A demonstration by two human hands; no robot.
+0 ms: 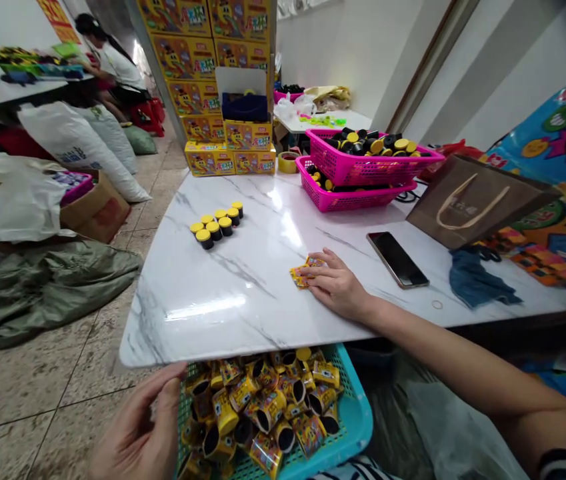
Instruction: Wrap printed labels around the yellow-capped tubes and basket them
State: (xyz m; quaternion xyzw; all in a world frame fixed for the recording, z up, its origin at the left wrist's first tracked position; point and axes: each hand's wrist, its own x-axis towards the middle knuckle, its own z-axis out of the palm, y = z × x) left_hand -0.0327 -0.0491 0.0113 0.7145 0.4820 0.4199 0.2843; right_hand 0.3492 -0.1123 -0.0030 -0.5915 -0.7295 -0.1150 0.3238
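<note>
My right hand [339, 285] lies on the marbled white table [243, 293], fingers stretched out over small yellow printed labels [301, 275]. Low on the left, my left hand [137, 427] is closed, its thumb against the curled index finger; what it may hold is hidden. It is beside the rim of a turquoise basket [357, 413], below the table edge. Inside the basket are many small black cups wrapped in yellow printed labels [267, 407]. Several black cups with yellow bottoms or lids [213, 230] stand grouped on the table's left part.
Two stacked pink baskets [353, 199] hold black and yellow pieces. Nearby are a phone [397, 259], a brown paper bag [483, 200] and blue cloth [483, 277]. Yellow printed boxes [203, 100] are piled at the back. Sacks [83, 147] stand on the floor; a person [117, 70] sits behind.
</note>
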